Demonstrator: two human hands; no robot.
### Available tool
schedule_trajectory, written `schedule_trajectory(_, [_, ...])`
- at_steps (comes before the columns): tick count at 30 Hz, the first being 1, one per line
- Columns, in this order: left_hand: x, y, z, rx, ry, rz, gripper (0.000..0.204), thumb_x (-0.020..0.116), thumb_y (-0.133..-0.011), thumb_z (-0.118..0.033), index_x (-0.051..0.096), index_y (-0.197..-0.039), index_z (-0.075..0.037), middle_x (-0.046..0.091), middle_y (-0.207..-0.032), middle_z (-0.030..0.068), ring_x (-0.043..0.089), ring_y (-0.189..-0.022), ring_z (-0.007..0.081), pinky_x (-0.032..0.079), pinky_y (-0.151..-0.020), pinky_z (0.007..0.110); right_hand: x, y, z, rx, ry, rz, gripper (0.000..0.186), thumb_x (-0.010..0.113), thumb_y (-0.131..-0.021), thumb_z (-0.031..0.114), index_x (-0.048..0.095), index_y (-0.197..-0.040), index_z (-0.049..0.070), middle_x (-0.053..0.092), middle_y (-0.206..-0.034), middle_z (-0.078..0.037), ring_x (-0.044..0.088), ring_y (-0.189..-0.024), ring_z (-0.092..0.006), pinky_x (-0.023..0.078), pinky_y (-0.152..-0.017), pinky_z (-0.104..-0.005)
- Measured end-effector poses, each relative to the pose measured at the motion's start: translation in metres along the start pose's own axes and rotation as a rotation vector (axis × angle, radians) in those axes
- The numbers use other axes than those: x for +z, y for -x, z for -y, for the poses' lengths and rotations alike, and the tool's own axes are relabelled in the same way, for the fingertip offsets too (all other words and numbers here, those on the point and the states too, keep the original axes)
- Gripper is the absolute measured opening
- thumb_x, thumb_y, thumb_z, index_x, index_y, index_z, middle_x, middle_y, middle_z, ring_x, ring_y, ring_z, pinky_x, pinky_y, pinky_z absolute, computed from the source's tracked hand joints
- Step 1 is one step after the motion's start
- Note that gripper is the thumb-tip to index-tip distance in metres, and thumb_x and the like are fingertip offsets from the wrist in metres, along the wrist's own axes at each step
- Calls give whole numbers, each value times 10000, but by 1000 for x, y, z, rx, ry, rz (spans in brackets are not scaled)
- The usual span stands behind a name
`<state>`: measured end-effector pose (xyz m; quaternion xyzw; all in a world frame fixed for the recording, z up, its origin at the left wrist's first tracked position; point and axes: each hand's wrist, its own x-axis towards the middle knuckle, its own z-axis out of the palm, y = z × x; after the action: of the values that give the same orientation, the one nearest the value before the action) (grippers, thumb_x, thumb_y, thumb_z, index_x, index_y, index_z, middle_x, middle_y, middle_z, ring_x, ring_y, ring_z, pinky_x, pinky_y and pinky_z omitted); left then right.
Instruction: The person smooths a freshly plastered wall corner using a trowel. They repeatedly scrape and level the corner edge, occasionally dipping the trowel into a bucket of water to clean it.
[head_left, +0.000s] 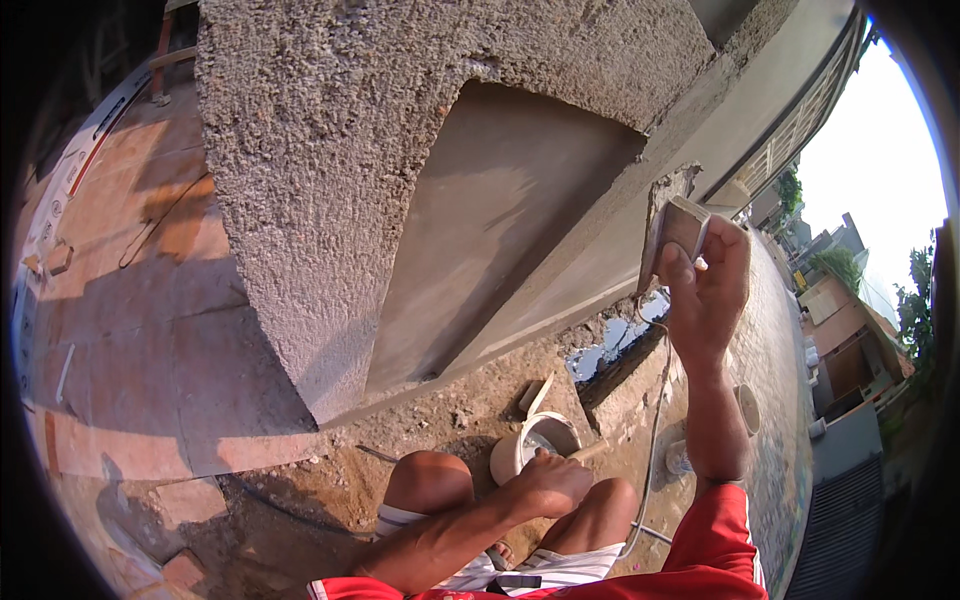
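Observation:
Raised at the right, my right hand (712,290) is closed round the block-like grip of a plastering trowel (684,224). The trowel's thin plate is edge-on, with grey mortar (676,183) along its upper end, beside the wall. My left forearm crosses over my lap. The left hand (556,484) is closed near my right knee, just beside a round bucket (506,462); whatever its fingers hold is hidden. Ahead stands a rough-plastered wall (310,150) with a smooth, recessed grey panel (480,210).
A cable or hose (655,430) runs down past my right arm. Dark water fills a trench (612,345) at the wall's foot. Another bucket (747,410) stands behind my right forearm. Reddish tiled flooring (130,360) spreads left; a paved street (775,370) lies right.

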<state>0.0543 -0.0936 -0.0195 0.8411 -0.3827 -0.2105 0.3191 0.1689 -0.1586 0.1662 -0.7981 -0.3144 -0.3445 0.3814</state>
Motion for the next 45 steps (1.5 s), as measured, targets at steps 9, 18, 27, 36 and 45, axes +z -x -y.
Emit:
schedule_trajectory(9, [17, -9, -5, 16, -12, -113, 227, 551, -806, -68, 709, -955, -2, 694, -1029, 191, 677, -976, 320, 503, -780, 476, 53, -2, -16, -10, -64, -180, 283, 660, -849, 33, 515, -1085, -24, 627, -901, -86, 597, -815, -109, 517, -600, -242])
schedule_trajectory(18, [6, 10, -9, 32, -36, -33, 204, 521, -844, -75, 581, -1031, -20, 643, -1031, 204, 627, -1008, 375, 457, -900, 497, 49, 115, -70, 231, -134, 192, 273, 649, -866, 14, 511, -1100, -10, 586, -967, -63, 586, -858, -114, 527, -692, -269])
schedule_trajectory(27, [-9, 13, -20, -6, -24, -73, 161, 549, -881, -134, 572, -984, -12, 648, -937, 199, 637, -947, 380, 466, -852, 486, 28, 15, -57, 62, -199, -147, 326, 634, -882, 11, 494, -1174, -22, 584, -1022, -74, 591, -950, -138, 577, -728, -300])
schedule_trajectory(36, [-65, 85, -43, 158, -156, -1005, 204, 640, -855, -130, 600, -1021, -19, 636, -968, 145, 599, -1021, 330, 384, -1009, 552, 98, 70, -73, 192, -224, -155, 290, 648, -849, 6, 508, -1102, -15, 618, -897, -105, 622, -826, -150, 509, -615, -267])
schedule_trajectory(45, [-131, 174, -37, -94, -1016, -1443, 296, 582, -848, -118, 555, -1116, 5, 496, -1261, 221, 395, -1258, 471, 314, -1033, 590, 33, 19, -62, 37, -310, -275, 330, 658, -847, 41, 562, -1160, 12, 642, -978, -117, 638, -849, -181, 513, -718, -315])
